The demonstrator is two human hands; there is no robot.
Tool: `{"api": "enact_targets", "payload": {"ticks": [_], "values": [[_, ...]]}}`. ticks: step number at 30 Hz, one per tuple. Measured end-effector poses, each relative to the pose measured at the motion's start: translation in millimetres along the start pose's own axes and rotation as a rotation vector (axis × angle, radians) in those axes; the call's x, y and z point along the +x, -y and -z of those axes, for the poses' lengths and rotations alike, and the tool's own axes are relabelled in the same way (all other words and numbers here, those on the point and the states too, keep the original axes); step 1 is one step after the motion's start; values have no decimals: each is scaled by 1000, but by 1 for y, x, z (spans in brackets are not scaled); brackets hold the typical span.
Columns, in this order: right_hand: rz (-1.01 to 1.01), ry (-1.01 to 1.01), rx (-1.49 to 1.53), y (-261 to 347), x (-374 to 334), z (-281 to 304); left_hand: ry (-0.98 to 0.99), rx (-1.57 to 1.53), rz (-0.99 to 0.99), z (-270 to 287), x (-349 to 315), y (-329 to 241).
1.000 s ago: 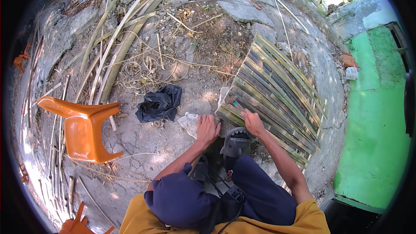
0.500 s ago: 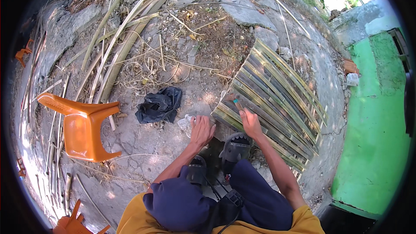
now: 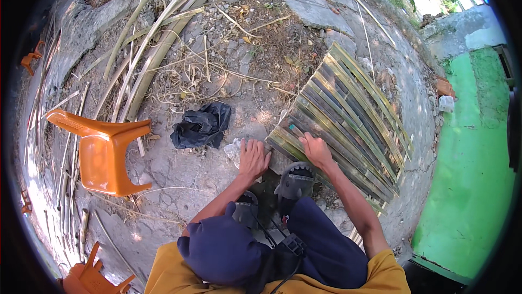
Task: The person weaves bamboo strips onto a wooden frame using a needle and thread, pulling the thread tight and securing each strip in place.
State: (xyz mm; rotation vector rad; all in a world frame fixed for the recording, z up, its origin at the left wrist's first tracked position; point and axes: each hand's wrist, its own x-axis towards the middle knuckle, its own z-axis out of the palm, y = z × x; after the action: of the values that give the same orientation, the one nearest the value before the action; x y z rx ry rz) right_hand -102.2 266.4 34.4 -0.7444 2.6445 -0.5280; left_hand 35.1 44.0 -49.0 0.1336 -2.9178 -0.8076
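A slatted panel of split bamboo [image 3: 348,122] lies on the ground ahead and to the right, its near left corner between my hands. My right hand [image 3: 317,150] is closed above the near slats around a short tool [image 3: 292,128] with a teal band; its head is hard to make out against the bamboo. My left hand [image 3: 254,158] is low beside the panel's corner, back up, fingers stretched forward and slightly apart. It touches or lies right next to a crumpled whitish lump [image 3: 232,151]. Its fingertips are partly hidden.
A black plastic bag [image 3: 201,125] lies left of my hands. Beyond it are an orange plastic chair [image 3: 103,158] on its side and long bamboo strips [image 3: 157,60]. Thin shavings [image 3: 190,84] litter the cracked ground. A green wall [image 3: 462,174] stands at the right. My dark clogs [image 3: 296,182] are just below the panel.
The tool in my right hand now sits lower against the slats, and its head shows less. My left hand has barely moved. The whole view has shifted slightly.
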Motion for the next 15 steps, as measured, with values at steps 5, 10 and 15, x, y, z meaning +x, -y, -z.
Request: {"api": "enact_targets", "payload": {"ticks": [5, 10, 15], "values": [[121, -140, 260, 21, 4, 20, 6, 11, 28, 10, 2, 7], [95, -29, 94, -4, -2, 5, -50, 28, -2, 3, 0, 5], [65, 116, 3, -11, -2, 5, 9, 19, 30, 3, 0, 3]]}}
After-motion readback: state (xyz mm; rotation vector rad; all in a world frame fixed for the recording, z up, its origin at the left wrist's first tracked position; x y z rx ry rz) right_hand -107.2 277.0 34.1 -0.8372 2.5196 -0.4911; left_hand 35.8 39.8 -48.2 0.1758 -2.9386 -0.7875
